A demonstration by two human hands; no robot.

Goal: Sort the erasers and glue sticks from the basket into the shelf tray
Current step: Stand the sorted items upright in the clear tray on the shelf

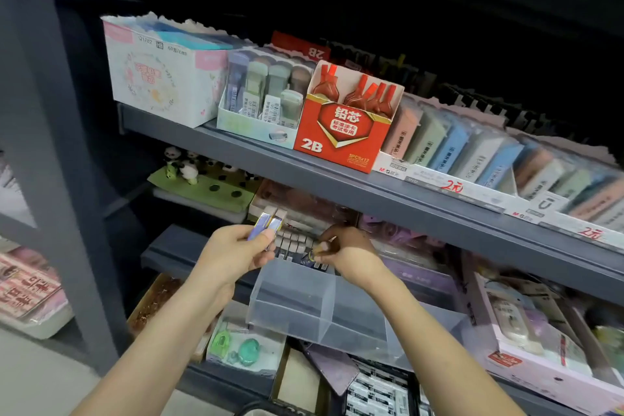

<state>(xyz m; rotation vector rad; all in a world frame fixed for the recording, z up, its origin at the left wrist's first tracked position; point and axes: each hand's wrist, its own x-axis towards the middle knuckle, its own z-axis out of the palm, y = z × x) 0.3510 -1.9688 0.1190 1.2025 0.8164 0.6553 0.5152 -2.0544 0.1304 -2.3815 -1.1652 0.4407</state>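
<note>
Between the two grips, under the grey shelf lip (pixel 337 192): rows of pale erasers (pixel 295 241) packed end-up in the clear shelf tray (pixel 293 307). Clenched in the left hand (pixel 233 255): two sleeved erasers (pixel 268 223), raised just above and left of the packed rows. Pinched in the right hand (pixel 347 252): a small pale piece (pixel 319 248), probably one more eraser, too blurred to confirm, touching the rows' edge on that grip's side.

Judged step: seating the next erasers into the rows.
- Keep the right fingertips at the row's edge as a stop.
- Feed one at a time off the left grip, never the pair together.
- Match the neighbours' orientation, square to the row, slide in beside the last block rather than drop.
- Ease, not force; risks popping a neighbour out of a tight row.

Materials:
- Erasers blocky, matte, rubbery; likely to drag against each other.
- Sleeves glossy blue-purple card, slick in the fingers.
- Tray thin, translucent, hard plastic with straight walls; light, apt to skid if shoved away from the grips.
</note>
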